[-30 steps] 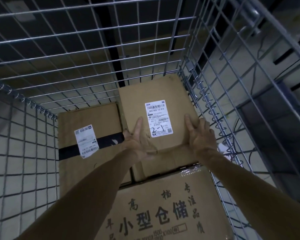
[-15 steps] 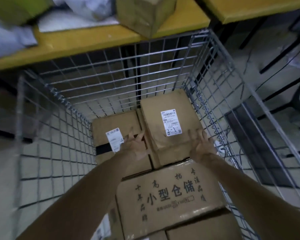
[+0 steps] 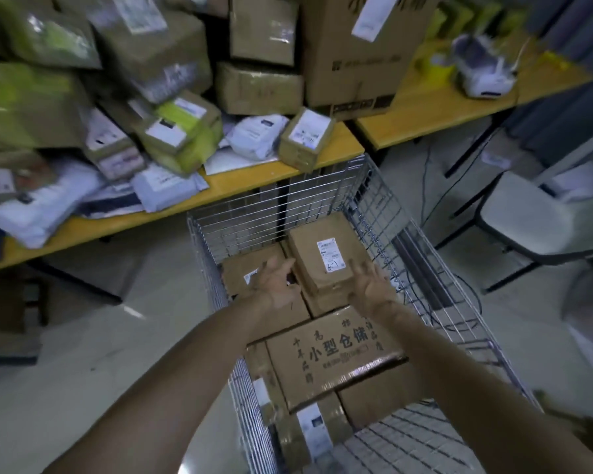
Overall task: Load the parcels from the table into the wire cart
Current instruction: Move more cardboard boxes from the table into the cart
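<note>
The wire cart [image 3: 367,186] stands against the yellow table [image 3: 240,186] and holds several cardboard boxes. A brown box with a white label [image 3: 322,248] lies at the cart's far right, beside a box with black tape [image 3: 243,268]. A larger box printed with black characters [image 3: 336,350] lies nearer me. My left hand [image 3: 278,282] hovers open over the taped box. My right hand [image 3: 370,285] hovers open at the labelled box's near right corner. Neither hand grips anything. Many parcels and grey mailer bags are heaped on the table; a small labelled box [image 3: 305,138] sits at its edge above the cart.
A tall carton [image 3: 353,53] stands at the back of the table. A second yellow table [image 3: 459,97] at right carries a white device. A grey chair [image 3: 524,213] stands right of the cart, with cables on the floor. Open floor lies left of the cart.
Both hands have lifted off the labelled box and drawn back up out of the cart. My view has pulled up and away, bringing the table and its parcels into sight.
</note>
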